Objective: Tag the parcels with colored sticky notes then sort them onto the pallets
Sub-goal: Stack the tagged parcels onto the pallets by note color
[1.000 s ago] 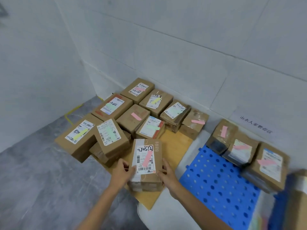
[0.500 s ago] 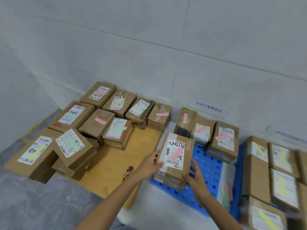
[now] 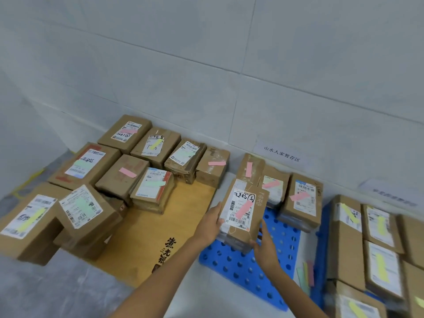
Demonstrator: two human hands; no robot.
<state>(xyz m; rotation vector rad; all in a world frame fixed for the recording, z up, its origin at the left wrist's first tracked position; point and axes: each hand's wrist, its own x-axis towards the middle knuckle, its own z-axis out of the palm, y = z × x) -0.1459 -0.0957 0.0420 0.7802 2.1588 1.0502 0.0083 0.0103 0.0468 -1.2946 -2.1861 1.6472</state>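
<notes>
Left hand (image 3: pixel 210 223): fingers curled round the left edge of the parcel (image 3: pixel 249 228), thumb on its top face. Right hand (image 3: pixel 265 249): fingers wrapped under the lower right corner, thumb up along the side. The parcel carries a pink sticky note (image 3: pixel 243 209) and sits tilted over the back left of the blue pallet (image 3: pixel 241 269), near the pink-tagged parcels (image 3: pixel 300 198); contact with the pallet cannot be told. One second ago it was over the wooden board (image 3: pixel 160 226); same two-handed grip

Even, cool, diffuse light is cast; shadows are kept soft; the edges are bent and blurred.
</notes>
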